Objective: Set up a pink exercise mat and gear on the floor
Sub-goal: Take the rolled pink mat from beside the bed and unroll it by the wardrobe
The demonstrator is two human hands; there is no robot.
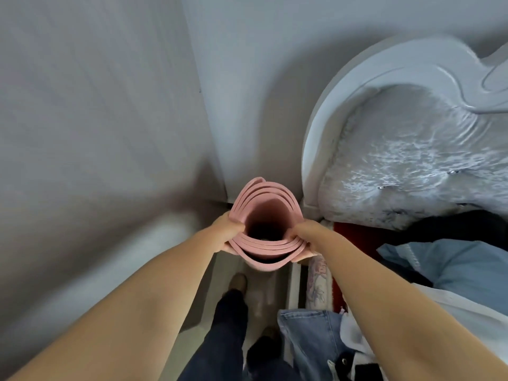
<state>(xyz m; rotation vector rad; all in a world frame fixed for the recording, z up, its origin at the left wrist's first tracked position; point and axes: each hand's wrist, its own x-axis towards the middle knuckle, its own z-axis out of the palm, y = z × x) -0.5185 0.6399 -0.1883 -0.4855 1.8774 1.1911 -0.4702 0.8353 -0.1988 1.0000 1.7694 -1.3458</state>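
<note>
A rolled pink exercise mat point(270, 195) stands upright in front of me, its open top end facing the camera so I look down its dark hollow core. My left hand point(226, 235) grips the roll's left rim, fingers curled over the layers. My right hand point(302, 237) grips the right rim the same way. The mat's lower end is hidden behind its own top. It sits in the narrow gap between a wall corner and a bed.
A white padded headboard point(398, 149) rises at the right. The bed point(453, 270) holds blue fabric, dark clothes and denim jeans point(310, 342). Grey walls point(96, 119) close in at left and behind. My legs and feet stand on a narrow strip of pale floor point(264, 295).
</note>
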